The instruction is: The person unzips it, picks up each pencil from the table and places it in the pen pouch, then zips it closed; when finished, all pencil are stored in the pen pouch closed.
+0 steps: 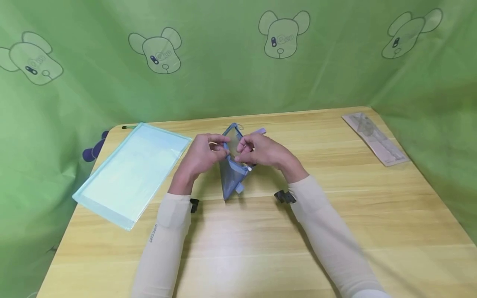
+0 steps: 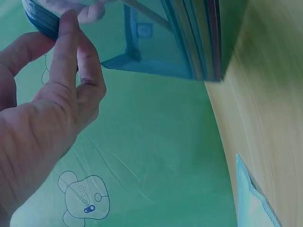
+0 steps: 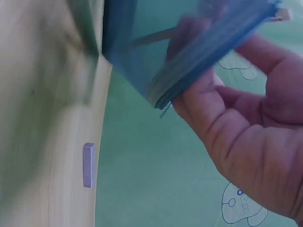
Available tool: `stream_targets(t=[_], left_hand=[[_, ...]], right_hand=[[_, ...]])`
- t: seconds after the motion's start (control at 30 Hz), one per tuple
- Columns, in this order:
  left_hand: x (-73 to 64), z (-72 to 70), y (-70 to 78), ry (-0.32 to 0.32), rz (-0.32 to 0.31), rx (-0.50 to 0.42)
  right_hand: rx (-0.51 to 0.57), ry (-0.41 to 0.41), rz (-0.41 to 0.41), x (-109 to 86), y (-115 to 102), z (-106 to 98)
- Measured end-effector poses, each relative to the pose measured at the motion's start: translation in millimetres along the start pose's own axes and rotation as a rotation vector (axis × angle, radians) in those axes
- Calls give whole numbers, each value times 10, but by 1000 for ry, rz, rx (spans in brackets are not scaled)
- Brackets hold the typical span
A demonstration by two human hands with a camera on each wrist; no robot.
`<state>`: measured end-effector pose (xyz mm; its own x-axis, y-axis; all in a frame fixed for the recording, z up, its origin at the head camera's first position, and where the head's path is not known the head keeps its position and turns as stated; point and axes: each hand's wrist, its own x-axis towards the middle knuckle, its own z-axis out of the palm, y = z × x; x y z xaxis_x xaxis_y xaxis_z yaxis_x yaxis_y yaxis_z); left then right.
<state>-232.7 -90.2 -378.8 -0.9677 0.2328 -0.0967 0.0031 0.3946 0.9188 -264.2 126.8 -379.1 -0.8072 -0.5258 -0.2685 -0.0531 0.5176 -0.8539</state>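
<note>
A blue mesh zip pouch (image 1: 232,178) stands with its mouth open near the middle of the table. My left hand (image 1: 205,153) pinches its zip edge, which shows as a dark blue band (image 2: 41,19) in the left wrist view. My right hand (image 1: 262,151) reaches over the opposite edge with its fingers inside the mouth. Through the mesh in the right wrist view, a thin grey stick (image 3: 154,37) runs from those fingers down into the pouch. Several upright coloured strips (image 2: 201,38) show at the pouch's side in the left wrist view.
A light blue zip document bag (image 1: 130,174) lies flat at the left. Behind the pouch rests a small purple block (image 1: 259,131). A pink card in clear packaging (image 1: 376,138) lies at the back right. Green curtain (image 1: 223,82) surrounds the table's far and side edges.
</note>
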Motion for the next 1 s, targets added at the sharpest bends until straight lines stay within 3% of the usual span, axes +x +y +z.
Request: stream_targets(t=[0.13, 0.23, 0.47, 0.6, 0.73, 0.87, 1.0], left_hand=[[1, -18, 11, 4, -5, -25], [-3, -21, 15, -5, -19, -25], [-17, -20, 0, -60, -23, -11], [-12, -15, -11, -60, -5, -14], [-24, -29, -4, -31, 2, -93], [-24, -37, 11, -10, -3, -165], [-5, -31, 12, 3, -5, -167]], right_hand=[[60, -100, 39, -3, -18, -7], [95, -113, 49, 29, -6, 15], [34, 22, 2, 51, -38, 70], [-143, 145, -43, 54, -77, 134], [-249, 224, -70, 55, -77, 207], [-208, 168, -108, 29, -71, 206], [-111, 86, -172, -53, -86, 86]])
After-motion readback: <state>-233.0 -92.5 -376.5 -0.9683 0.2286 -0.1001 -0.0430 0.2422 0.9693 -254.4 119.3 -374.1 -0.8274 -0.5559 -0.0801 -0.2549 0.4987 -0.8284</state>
